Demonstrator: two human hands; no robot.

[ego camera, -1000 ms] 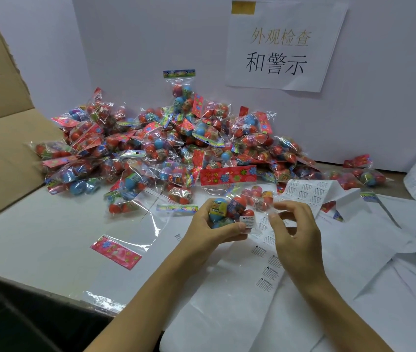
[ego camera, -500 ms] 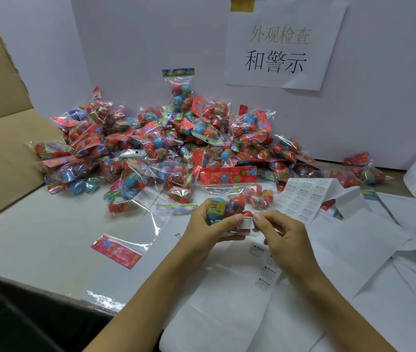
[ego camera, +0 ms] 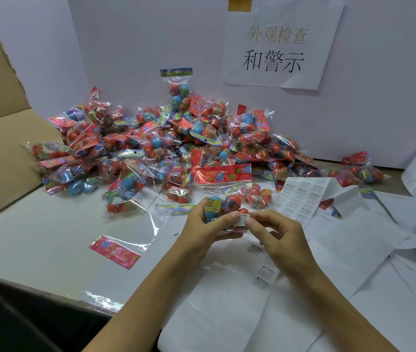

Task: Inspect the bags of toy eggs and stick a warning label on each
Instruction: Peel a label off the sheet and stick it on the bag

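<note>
White label (ego camera: 242,220) sits on the bag (ego camera: 221,208), held above the counter (ego camera: 36,237) before the pile (ego camera: 156,146). Left hand (ego camera: 205,228) grips the bag; right hand (ego camera: 282,236) pinches the label's edge. Best rub it flat, no creases. A second ago the right hand was well apart.

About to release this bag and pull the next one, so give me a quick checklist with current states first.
1. Bag of toy eggs held in left hand grip: ok.
2. Warning label on the bag: ok.
3. Right hand fingertips pressing the label: ok.
4. Label edges fully stuck flat: cannot tell.
5. Label sheet with labels left beside the hands: ok.
6. Pile of bags within view for the next pick: ok.
</note>
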